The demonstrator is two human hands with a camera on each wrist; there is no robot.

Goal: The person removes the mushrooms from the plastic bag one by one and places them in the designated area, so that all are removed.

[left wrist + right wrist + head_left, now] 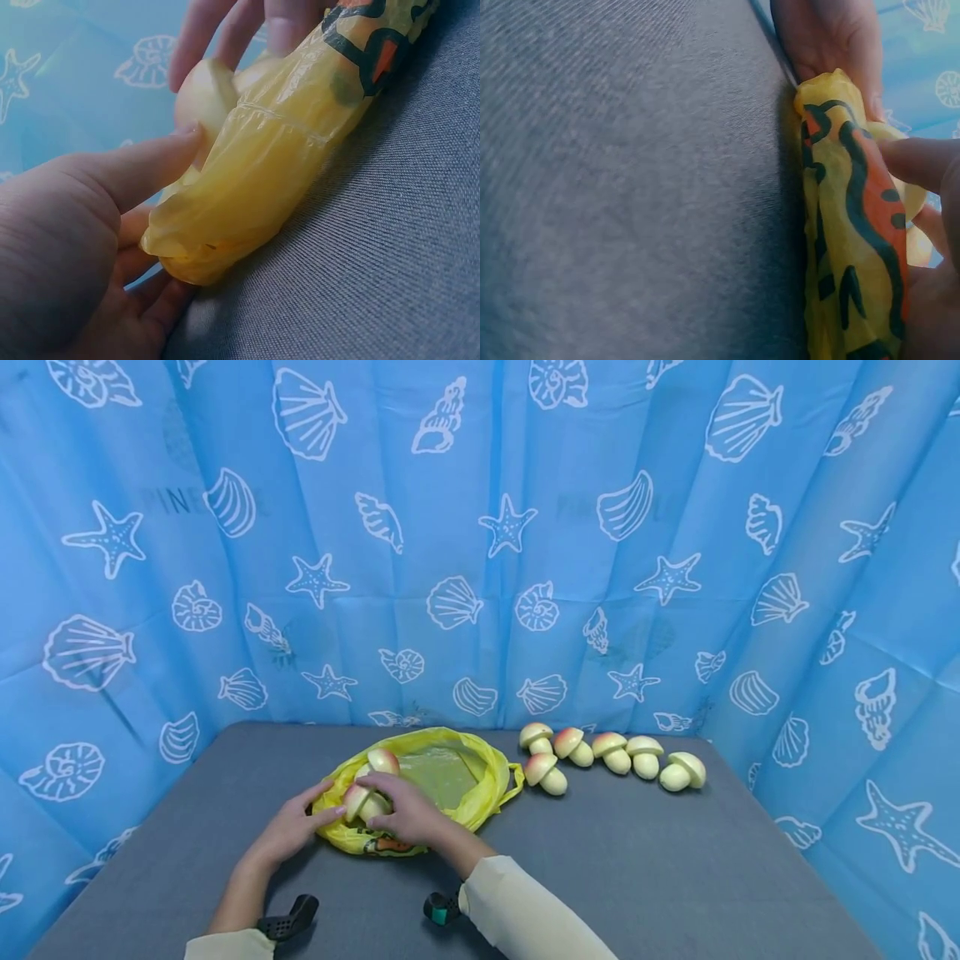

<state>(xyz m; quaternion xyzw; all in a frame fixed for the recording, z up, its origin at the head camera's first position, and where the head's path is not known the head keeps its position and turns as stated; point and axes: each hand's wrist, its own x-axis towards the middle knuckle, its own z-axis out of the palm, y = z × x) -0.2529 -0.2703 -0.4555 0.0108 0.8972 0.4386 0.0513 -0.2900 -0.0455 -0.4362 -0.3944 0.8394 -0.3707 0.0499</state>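
Observation:
A yellow plastic bag (pixel 491 777) lies spread open on the table with its rim rolled up. My right hand (pixel 408 810) reaches over the near rim and grips a toy mushroom (pixel 357 802) with a pale stem and a reddish-cream cap, inside the bag at its left. Just behind that one is another toy mushroom (pixel 385 762). At the bag's left side, my left hand (pixel 296 822) holds the rim, fingers outside and thumb inside. In the left wrist view the thumb tip rests against the held mushroom's cap (pixel 201 97). The bag wall (pixel 855 225) hides part of the right fingers.
Several more toy mushrooms (pixel 611 752) lie in a loose row at the table's back right, the nearest mushroom (pixel 546 774) close to the bag's handle (pixel 516 783). A blue shell-patterned curtain (pixel 495 568) hangs behind the grey table (pixel 637 868).

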